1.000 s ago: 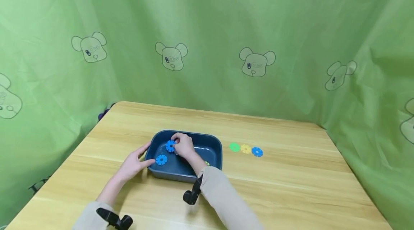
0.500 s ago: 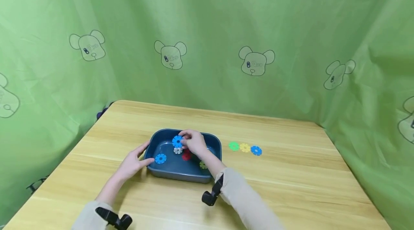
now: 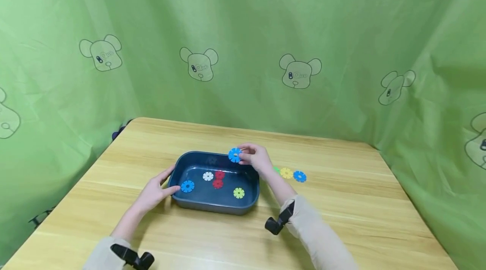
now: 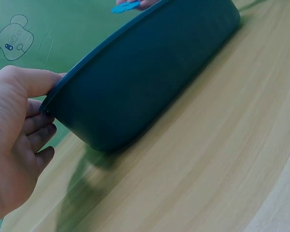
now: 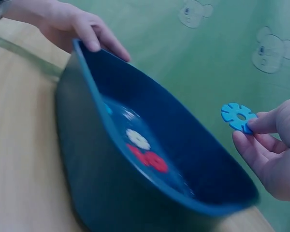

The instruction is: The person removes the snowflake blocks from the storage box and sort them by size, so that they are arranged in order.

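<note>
My right hand (image 3: 260, 161) pinches a blue notched plastic disc (image 3: 231, 156) between thumb and fingers, above the back right rim of a dark blue basin (image 3: 212, 208). At the basin's left end my left hand (image 3: 152, 194) holds the rim, thumb over the edge and the other fingers outside. Inside the basin lie another blue disc (image 3: 184, 187), a white disc (image 3: 205, 176), two red discs (image 3: 217, 184) side by side and a yellow-green disc (image 3: 236, 193). The right wrist view shows the held blue disc (image 5: 228, 114) gripped at its edge.
Right of the basin, a green disc (image 3: 276, 169), a yellow disc (image 3: 283, 172) and a blue disc (image 3: 296, 176) form a row on the wooden table (image 3: 341, 194). The right hand partly covers the green one. A green curtain (image 3: 243, 105) hangs behind the table.
My right hand has lifted the blue disc from the basin and carried it right, to above the back right rim. The white and red discs are uncovered. My left hand stays at the rim.
</note>
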A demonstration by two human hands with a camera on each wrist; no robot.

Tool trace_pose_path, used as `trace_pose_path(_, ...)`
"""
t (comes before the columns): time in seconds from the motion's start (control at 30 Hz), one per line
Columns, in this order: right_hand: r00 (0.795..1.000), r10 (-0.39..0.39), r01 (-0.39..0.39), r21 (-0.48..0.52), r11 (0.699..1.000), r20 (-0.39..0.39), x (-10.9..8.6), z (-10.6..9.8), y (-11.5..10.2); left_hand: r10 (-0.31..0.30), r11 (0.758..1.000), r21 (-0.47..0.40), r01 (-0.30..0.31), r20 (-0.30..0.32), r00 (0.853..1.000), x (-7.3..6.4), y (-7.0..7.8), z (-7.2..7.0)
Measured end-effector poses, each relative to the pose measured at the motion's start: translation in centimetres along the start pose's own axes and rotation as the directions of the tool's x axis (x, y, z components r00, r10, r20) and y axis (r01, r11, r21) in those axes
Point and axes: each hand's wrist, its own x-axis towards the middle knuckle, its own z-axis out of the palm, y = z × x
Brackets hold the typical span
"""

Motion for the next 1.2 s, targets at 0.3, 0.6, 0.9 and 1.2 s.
trace_pose_path(0.3,0.998,0.038,-0.037,0.019,0.999,-0.059,-0.8,-5.8,1.3,-0.004,1.000,0.001,0.004,0.003,1.000,-0.1,0.0,-0.1)
trace_pose_path(0.6,0.984,0.095,-0.096,-0.003,0.995,-0.153,-2.3,-12.4,3.2,0.005,1.000,0.006,-0.005,0.004,1.000,-0.2,0.0,-0.1)
trace_pose_path(0.9,0.960,0.142,-0.150,-0.019,0.988,-0.240,-4.0,-17.6,4.6,0.005,1.000,-0.002,-0.005,0.007,1.000,0.0,-0.3,0.2)
trace_pose_path(1.2,0.939,0.155,-0.218,-0.182,0.959,-0.308,-5.1,-21.0,5.8,-0.002,1.000,-0.024,0.002,0.003,1.000,0.1,-0.5,0.2)
